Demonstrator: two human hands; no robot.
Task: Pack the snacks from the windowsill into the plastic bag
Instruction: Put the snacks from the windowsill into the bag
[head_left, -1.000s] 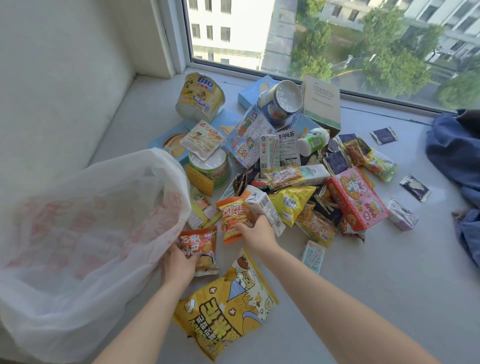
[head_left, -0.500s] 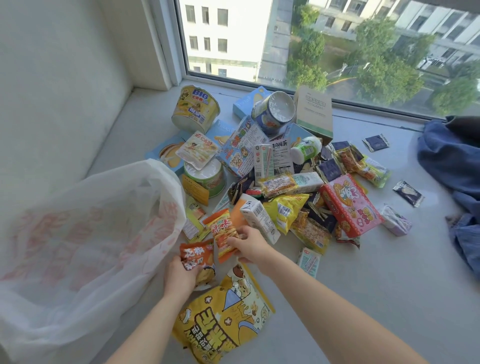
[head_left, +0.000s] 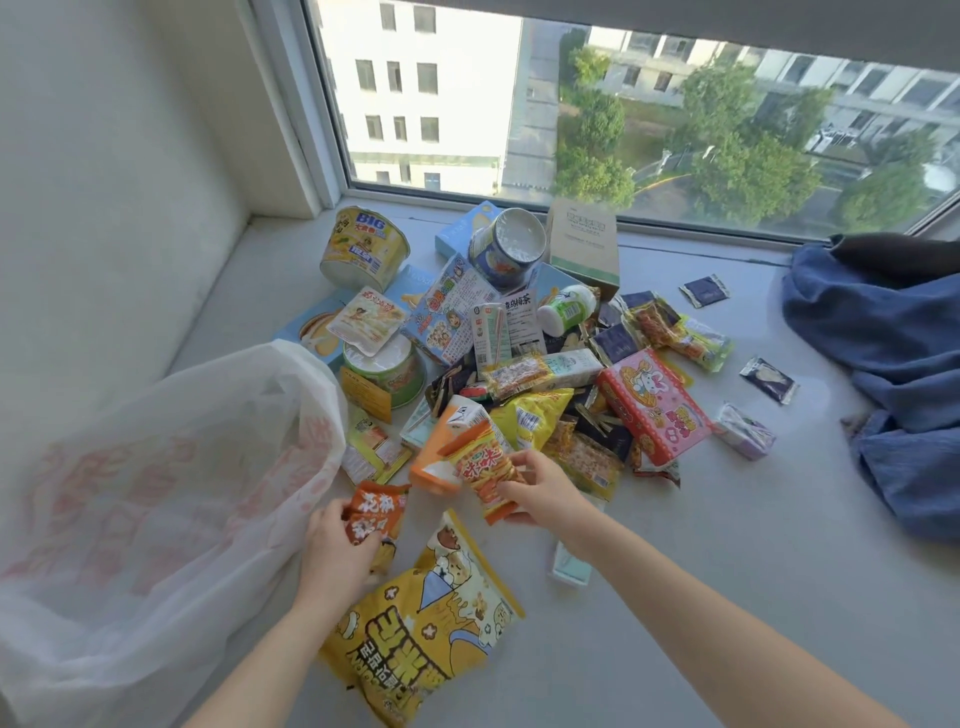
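Observation:
A heap of snacks covers the grey windowsill (head_left: 727, 545). A white plastic bag (head_left: 156, 493) with faded red print lies open at the left. My left hand (head_left: 337, 545) grips a small brown-orange snack packet (head_left: 376, 512) right beside the bag's mouth. My right hand (head_left: 540, 493) holds an orange-red snack packet (head_left: 483, 470), lifted slightly off the pile. Behind it an orange and white carton (head_left: 447, 441) leans on the heap. A large yellow popcorn bag (head_left: 421, 634) lies between my forearms.
Noodle cups (head_left: 363, 249), a pink box (head_left: 654, 410), a brown paper box (head_left: 584, 244) and several small packets fill the pile up to the window. Blue cloth (head_left: 883, 374) lies bunched at the right. A wall bounds the left side.
My right hand has let go of the white carton and taken up the orange-red packet, drawing it toward me. My left hand has lifted the brown-orange packet a little by the bag.

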